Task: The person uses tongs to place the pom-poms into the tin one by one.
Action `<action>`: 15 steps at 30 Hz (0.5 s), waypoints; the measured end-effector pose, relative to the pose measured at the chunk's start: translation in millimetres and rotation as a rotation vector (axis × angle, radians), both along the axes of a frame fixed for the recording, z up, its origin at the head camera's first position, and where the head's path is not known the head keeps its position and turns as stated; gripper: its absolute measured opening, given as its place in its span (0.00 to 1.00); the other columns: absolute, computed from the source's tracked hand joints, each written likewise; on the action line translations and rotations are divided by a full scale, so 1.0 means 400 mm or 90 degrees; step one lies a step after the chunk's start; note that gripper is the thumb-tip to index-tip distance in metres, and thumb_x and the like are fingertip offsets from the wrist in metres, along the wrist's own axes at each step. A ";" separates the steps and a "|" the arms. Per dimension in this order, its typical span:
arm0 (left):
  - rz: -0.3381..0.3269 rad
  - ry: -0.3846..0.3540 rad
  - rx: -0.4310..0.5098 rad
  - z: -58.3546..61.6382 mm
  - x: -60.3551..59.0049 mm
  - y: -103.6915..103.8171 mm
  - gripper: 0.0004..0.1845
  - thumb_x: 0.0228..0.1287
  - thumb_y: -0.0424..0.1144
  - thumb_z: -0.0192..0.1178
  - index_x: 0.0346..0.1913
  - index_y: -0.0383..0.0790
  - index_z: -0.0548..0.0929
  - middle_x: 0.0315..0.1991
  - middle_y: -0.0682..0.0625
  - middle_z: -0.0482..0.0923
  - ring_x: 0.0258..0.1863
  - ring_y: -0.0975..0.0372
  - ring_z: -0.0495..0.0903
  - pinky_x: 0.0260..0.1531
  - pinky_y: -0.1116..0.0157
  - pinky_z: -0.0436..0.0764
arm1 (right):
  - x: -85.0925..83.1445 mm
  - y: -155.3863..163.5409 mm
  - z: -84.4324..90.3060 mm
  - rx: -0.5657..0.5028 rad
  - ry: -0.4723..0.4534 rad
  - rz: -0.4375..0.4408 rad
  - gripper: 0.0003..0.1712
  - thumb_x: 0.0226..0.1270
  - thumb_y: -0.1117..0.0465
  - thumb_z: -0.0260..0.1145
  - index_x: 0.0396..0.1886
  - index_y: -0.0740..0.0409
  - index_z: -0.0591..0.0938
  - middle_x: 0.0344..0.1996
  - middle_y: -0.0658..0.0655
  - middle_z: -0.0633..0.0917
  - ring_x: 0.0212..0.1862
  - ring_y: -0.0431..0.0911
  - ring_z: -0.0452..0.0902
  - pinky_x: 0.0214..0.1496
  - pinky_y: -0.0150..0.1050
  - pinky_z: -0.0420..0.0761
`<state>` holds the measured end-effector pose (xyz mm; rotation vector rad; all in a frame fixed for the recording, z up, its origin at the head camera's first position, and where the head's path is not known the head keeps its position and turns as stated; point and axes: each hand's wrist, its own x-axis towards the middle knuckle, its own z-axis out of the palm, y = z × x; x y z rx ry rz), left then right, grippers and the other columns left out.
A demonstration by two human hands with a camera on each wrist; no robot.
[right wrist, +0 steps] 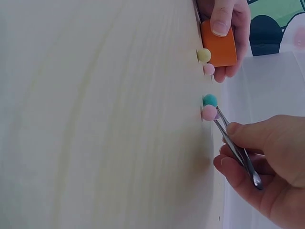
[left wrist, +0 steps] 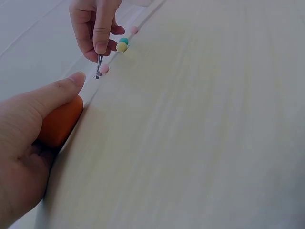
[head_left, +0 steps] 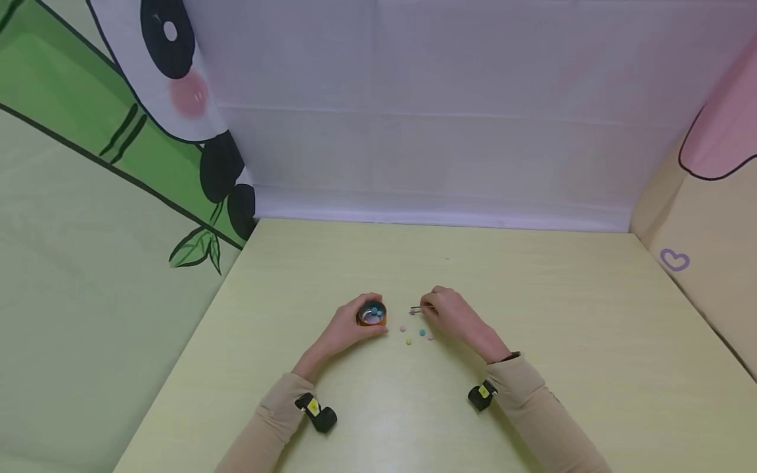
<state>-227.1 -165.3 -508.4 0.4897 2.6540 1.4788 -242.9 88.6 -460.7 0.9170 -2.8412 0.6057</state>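
- Far left: left hand (head_left: 349, 326) wrapped round an orange cup (right wrist: 222, 50), mouth up, on the pale desk (head_left: 532, 289).
- Inside the cup: small blue balls (head_left: 375, 312).
- Just right of the cup, on the desk: a pink ball (head_left: 403, 328), then a yellow ball (head_left: 409, 341) slightly nearer the person.
- Next: a purple ball (head_left: 412, 313) at the tweezers' tips; pinched or merely beside them, impossible to tell.
- Further right: a teal ball (head_left: 422, 332), with a second pink ball (head_left: 430, 337) just beside.
- Far right: right hand (head_left: 454, 318), grasping metal tweezers (right wrist: 240, 155) between thumb and fingers.
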 end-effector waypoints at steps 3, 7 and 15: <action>0.000 -0.003 0.000 0.002 0.001 0.001 0.36 0.53 0.46 0.76 0.66 0.45 0.74 0.63 0.48 0.78 0.62 0.54 0.76 0.63 0.52 0.74 | -0.002 0.001 -0.001 0.002 0.002 0.000 0.06 0.68 0.67 0.65 0.36 0.62 0.88 0.32 0.56 0.86 0.34 0.42 0.77 0.38 0.35 0.80; -0.001 -0.004 -0.001 0.004 0.002 0.001 0.37 0.53 0.45 0.76 0.66 0.45 0.73 0.63 0.47 0.77 0.61 0.54 0.76 0.63 0.52 0.74 | -0.002 0.003 -0.001 0.008 0.003 0.000 0.06 0.68 0.66 0.65 0.37 0.62 0.88 0.32 0.56 0.86 0.34 0.42 0.77 0.38 0.34 0.79; -0.005 -0.006 -0.001 0.003 0.001 0.001 0.37 0.53 0.44 0.76 0.66 0.44 0.73 0.64 0.47 0.77 0.62 0.53 0.76 0.64 0.52 0.74 | 0.000 0.005 -0.001 0.008 0.012 0.001 0.05 0.67 0.67 0.66 0.37 0.62 0.88 0.32 0.56 0.86 0.35 0.43 0.79 0.39 0.36 0.81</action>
